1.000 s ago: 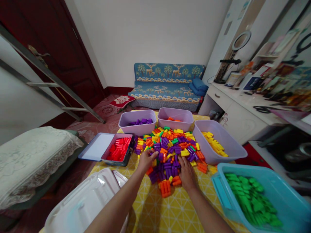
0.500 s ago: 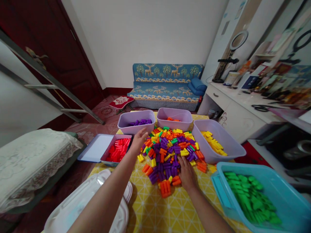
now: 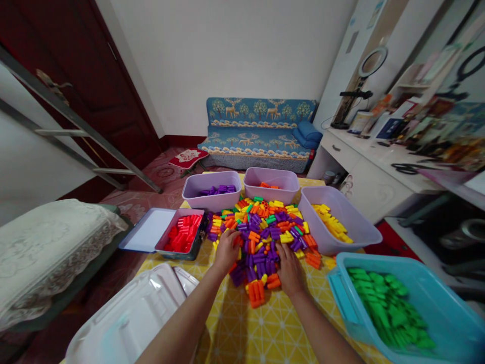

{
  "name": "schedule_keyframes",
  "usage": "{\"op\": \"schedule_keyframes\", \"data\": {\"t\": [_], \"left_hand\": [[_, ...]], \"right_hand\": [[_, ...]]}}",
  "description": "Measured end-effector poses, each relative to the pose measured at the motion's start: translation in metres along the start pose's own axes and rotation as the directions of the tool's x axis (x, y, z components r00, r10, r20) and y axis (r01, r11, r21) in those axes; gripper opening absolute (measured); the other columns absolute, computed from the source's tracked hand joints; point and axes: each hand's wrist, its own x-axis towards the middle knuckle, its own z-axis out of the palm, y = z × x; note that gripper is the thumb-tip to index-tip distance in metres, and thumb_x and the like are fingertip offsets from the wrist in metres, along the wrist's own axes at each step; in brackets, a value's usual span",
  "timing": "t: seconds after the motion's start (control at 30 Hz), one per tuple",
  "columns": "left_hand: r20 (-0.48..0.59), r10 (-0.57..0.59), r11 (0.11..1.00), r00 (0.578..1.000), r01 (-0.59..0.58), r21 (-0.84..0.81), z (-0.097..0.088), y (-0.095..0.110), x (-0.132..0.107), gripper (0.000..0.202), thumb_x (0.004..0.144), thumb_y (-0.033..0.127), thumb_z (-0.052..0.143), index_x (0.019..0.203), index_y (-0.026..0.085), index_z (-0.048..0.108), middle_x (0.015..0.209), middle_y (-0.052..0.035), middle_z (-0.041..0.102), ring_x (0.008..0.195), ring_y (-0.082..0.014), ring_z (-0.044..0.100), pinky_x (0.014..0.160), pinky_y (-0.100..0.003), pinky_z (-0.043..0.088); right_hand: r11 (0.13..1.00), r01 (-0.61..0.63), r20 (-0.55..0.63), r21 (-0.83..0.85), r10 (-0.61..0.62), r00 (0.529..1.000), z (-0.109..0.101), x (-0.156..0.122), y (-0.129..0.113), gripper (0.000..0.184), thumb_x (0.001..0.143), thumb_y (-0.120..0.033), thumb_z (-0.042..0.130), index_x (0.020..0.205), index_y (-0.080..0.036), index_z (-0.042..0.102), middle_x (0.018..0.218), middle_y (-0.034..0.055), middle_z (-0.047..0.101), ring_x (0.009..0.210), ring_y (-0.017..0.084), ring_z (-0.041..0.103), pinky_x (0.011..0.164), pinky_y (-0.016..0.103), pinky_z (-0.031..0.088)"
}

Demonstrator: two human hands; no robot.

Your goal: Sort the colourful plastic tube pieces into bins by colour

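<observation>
A mixed heap of small plastic building blocks (image 3: 261, 233) in purple, orange, yellow and green lies on the table. My left hand (image 3: 227, 251) is at the heap's near left side, its fingers bent but apart over orange and yellow pieces; its fingertips are partly hidden. At the right side of the heap rests my right hand (image 3: 290, 267), open, with its fingers stretched forward against purple blocks (image 3: 271, 265). An orange block (image 3: 256, 294) sits at the near end of the heap, between my two forearms.
Lilac bins hold purple (image 3: 217, 190), orange (image 3: 269, 185) and yellow blocks (image 3: 333, 225). Red blocks (image 3: 184, 233) fill a lidded box on the left. Green blocks (image 3: 392, 308) lie in a turquoise bin (image 3: 344, 298). White lids (image 3: 129, 313) are stacked near left on the yellow tablecloth (image 3: 261, 333).
My left hand has moved down and toward me, from beside the purple-block bin to the near left of the heap. My right hand has stayed almost in place.
</observation>
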Motion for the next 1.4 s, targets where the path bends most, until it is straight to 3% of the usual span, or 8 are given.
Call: {"op": "schedule_keyframes", "data": {"t": [0.23, 0.33, 0.5, 0.7, 0.83, 0.97, 1.17, 1.4], "left_hand": [[-0.035, -0.246, 0.962, 0.969, 0.239, -0.135, -0.001, -0.010, -0.002, 0.050, 0.064, 0.004, 0.053, 0.110, 0.018, 0.068, 0.106, -0.0068, 0.072, 0.094, -0.0215, 0.066, 0.082, -0.035, 0.055], [0.026, -0.281, 0.949, 0.960, 0.281, -0.143, -0.003, -0.010, -0.004, 0.036, 0.070, 0.011, 0.057, 0.103, 0.015, 0.071, 0.093, -0.0072, 0.075, 0.072, -0.0183, 0.068, 0.064, -0.029, 0.054], [0.111, -0.260, 0.955, 0.959, 0.273, -0.119, -0.010, -0.004, -0.007, 0.018, 0.078, 0.024, 0.059, 0.081, 0.017, 0.075, 0.076, -0.0057, 0.075, 0.068, -0.0187, 0.068, 0.065, -0.028, 0.052], [0.097, -0.172, 0.982, 0.980, 0.178, -0.058, -0.012, 0.016, -0.003, 0.017, 0.082, 0.023, 0.058, 0.087, 0.019, 0.074, 0.088, -0.0063, 0.074, 0.084, -0.0200, 0.067, 0.079, -0.032, 0.051], [0.089, 0.078, 0.997, 0.993, -0.080, 0.016, -0.001, 0.045, 0.011, 0.020, 0.086, 0.019, 0.053, 0.095, 0.020, 0.071, 0.099, -0.0073, 0.070, 0.097, -0.0205, 0.062, 0.090, -0.037, 0.049], [0.219, 0.251, 0.955, 0.943, -0.278, 0.103, 0.023, 0.075, 0.035, 0.028, 0.087, 0.020, 0.053, 0.112, 0.021, 0.067, 0.117, -0.0093, 0.063, 0.111, -0.0219, 0.057, 0.098, -0.038, 0.047], [0.419, 0.212, 0.865, 0.883, -0.369, 0.340, 0.052, 0.098, 0.072, 0.064, 0.078, 0.038, 0.068, 0.138, 0.027, 0.048, 0.147, -0.0131, 0.040, 0.135, -0.0343, 0.037, 0.110, -0.054, 0.031], [0.469, 0.141, 0.812, 0.872, -0.372, 0.449, 0.058, 0.093, 0.080, 0.065, 0.074, 0.055, 0.066, 0.134, 0.037, 0.050, 0.132, -0.0071, 0.052, 0.120, -0.0345, 0.045, 0.103, -0.055, 0.035]], "right_hand": [[1.000, -0.003, 0.002, -0.004, 0.003, 1.000, 0.003, -0.001, 0.001, 0.067, 0.071, -0.003, 0.045, 0.138, -0.013, 0.048, 0.142, 0.0120, 0.049, 0.128, 0.025, 0.047, 0.108, 0.037, 0.039], [1.000, -0.001, 0.003, -0.001, 0.001, 1.000, 0.003, -0.001, 0.001, 0.068, 0.071, -0.003, 0.045, 0.138, -0.013, 0.047, 0.142, 0.0120, 0.049, 0.129, 0.024, 0.046, 0.108, 0.037, 0.039], [1.000, -0.012, 0.018, 0.007, 0.012, 1.000, 0.000, 0.000, -0.001, 0.067, 0.072, -0.003, 0.045, 0.138, -0.012, 0.048, 0.142, 0.0123, 0.049, 0.128, 0.025, 0.047, 0.109, 0.037, 0.038], [1.000, -0.004, 0.016, 0.016, 0.004, 1.000, -0.001, 0.000, -0.001, 0.068, 0.072, -0.002, 0.046, 0.139, -0.012, 0.046, 0.144, 0.0123, 0.047, 0.129, 0.025, 0.045, 0.110, 0.038, 0.038], [1.000, -0.004, 0.010, 0.009, 0.003, 1.000, 0.003, 0.000, 0.001, 0.071, 0.071, -0.001, 0.046, 0.141, -0.013, 0.044, 0.144, 0.0130, 0.046, 0.130, 0.025, 0.045, 0.109, 0.038, 0.037], [1.000, 0.003, -0.015, 0.010, -0.003, 1.000, 0.010, 0.000, 0.004, 0.064, 0.077, -0.004, 0.045, 0.140, -0.014, 0.044, 0.143, 0.0132, 0.048, 0.128, 0.025, 0.047, 0.108, 0.039, 0.038], [1.000, -0.014, -0.010, 0.016, 0.015, 1.000, 0.012, 0.001, 0.006, 0.061, 0.079, -0.004, 0.043, 0.139, -0.015, 0.045, 0.139, 0.0133, 0.050, 0.126, 0.024, 0.048, 0.105, 0.038, 0.041], [0.999, -0.031, -0.022, -0.039, 0.030, 0.999, 0.021, 0.001, 0.009, 0.062, 0.079, -0.004, 0.044, 0.140, -0.016, 0.044, 0.140, 0.0138, 0.051, 0.123, 0.025, 0.052, 0.102, 0.039, 0.044]]}}
